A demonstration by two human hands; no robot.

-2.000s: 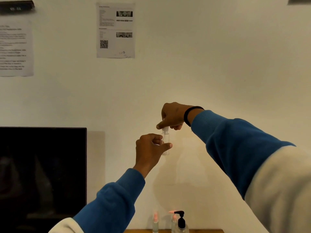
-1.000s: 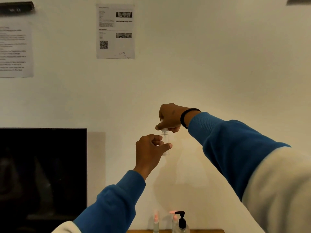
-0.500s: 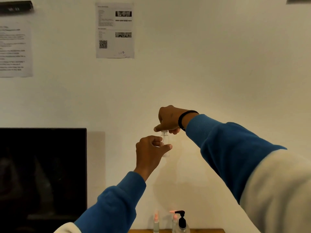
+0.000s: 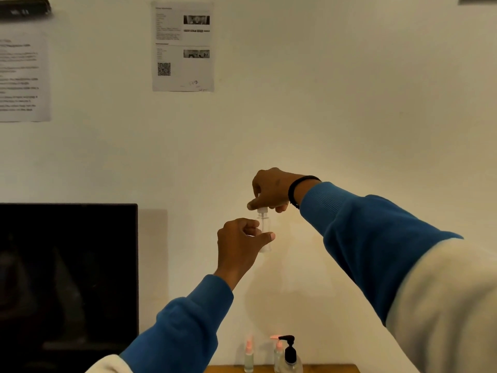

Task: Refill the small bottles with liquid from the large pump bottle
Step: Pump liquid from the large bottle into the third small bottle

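A small clear bottle is held up in front of the wall. My left hand grips its body, thumb across the front. My right hand pinches the white cap on top from above. Far below, at the frame's bottom edge, stands the large pump bottle with a black pump head, on a wooden table. Two small bottles with pink tops stand next to it: one to the left and one close against the pump bottle.
A dark screen fills the lower left. Printed sheets hang on the pale wall above. Only a thin strip of the table shows.
My right hand has shifted slightly left and down on the cap, its fingers turning. The left hand and the bottle have stayed almost still.
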